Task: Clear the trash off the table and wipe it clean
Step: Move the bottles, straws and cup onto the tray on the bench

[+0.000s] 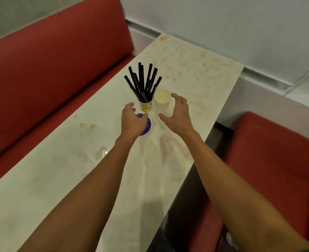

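Observation:
A long cream table (59, 179) with brownish stains fills the middle of the view. On it stand a small printed paper cup (146, 106) full of black straws (143, 82) and, right beside it, a plain white cup (162, 99). My left hand (132, 120) hovers over a purple round thing (146, 126), fingers curved, and covers most of it; whether it touches is unclear. My right hand (177, 113) is spread open just right of the white cup, thumb and fingers apart from it.
Red upholstered benches run along the left (50, 70) and the right (277, 151) of the table. A pale wall (222, 24) closes the far end. The dark gap between table and right bench holds something I cannot make out.

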{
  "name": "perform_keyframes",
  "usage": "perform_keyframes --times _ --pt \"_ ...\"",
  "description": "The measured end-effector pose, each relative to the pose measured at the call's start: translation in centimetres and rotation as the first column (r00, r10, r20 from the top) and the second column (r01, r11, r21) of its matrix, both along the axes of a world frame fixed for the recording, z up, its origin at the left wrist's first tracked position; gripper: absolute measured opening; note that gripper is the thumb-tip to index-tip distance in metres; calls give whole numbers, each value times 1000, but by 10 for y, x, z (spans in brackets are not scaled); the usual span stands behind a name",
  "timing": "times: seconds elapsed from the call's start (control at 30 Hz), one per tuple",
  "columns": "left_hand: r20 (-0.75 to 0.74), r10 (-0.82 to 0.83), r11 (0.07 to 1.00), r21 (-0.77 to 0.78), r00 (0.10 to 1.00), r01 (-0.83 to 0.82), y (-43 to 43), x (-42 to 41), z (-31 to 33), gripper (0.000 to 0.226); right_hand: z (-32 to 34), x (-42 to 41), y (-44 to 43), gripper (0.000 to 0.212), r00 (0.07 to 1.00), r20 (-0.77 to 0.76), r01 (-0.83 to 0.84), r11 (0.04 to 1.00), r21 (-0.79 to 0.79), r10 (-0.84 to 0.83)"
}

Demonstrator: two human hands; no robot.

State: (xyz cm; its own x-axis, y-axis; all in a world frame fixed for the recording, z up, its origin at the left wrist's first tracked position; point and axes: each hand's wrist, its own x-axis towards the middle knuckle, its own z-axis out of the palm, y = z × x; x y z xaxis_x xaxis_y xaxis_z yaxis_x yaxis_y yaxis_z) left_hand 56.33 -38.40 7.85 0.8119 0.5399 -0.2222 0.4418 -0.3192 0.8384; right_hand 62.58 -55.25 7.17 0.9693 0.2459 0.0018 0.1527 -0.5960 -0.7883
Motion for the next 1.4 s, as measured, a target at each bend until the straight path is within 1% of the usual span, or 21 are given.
perform_keyframes --times 0.1,0.17,0.23,0.3,0.37,0.47,0.63,0.73,0.9,1.1,1.17,1.3,1.4 --pt "-54 14 1000 12 998 -13 8 33 -21 85 -18 36 6 104 1000 -12 8 1000 -19 -8" --pt "-76 16 1000 10 997 -15 12 50 -32 90 -28 53 9 110 999 -40 -10 1000 -13 10" --pt "-77 12 1000 13 997 -11 13 63 -39 93 -37 67 11 113 997 -60 -41 999 7 41" --pt "-45 6 1000 21 999 -5 12 73 -43 89 -45 78 12 114 995 -80 -60 998 29 62" --pt "-23 10 1000 20 1000 -10 10 78 -47 80 -51 85 13 113 992 -97 -78 996 48 82" --pt "22 13 1000 -4 1000 -13 9 83 -52 66 -58 91 14 104 990 -100 -96 993 72 103" --pt "61 31 999 19 998 -32 6 86 -60 57 -59 94 12 91 985 -122 -111 986 121 125" --pt "103 55 998 36 993 -59 2 85 -61 52 -57 91 9 88 984 -131 -104 984 143 123" --pt "142 66 998 -2 988 -66 -10 74 -54 59 -49 79 -4 86 987 -120 -87 985 148 106" --pt "232 7 1000 0 973 -7 -41 47 -38 60 -28 44 -38 83 997 -66 -30 986 164 41" --pt "257 -8 1000 -22 966 14 -54 36 -34 62 -19 27 -54 84 997 -74 4 983 183 9" --pt "305 -87 994 -36 948 103 -84 2 -18 63 -1 -18 -89 86 995 -80 75 977 198 -60" --pt "302 -160 984 -30 940 177 -105 -32 -8 63 10 -63 -117 84 990 -78 131 969 210 -117"
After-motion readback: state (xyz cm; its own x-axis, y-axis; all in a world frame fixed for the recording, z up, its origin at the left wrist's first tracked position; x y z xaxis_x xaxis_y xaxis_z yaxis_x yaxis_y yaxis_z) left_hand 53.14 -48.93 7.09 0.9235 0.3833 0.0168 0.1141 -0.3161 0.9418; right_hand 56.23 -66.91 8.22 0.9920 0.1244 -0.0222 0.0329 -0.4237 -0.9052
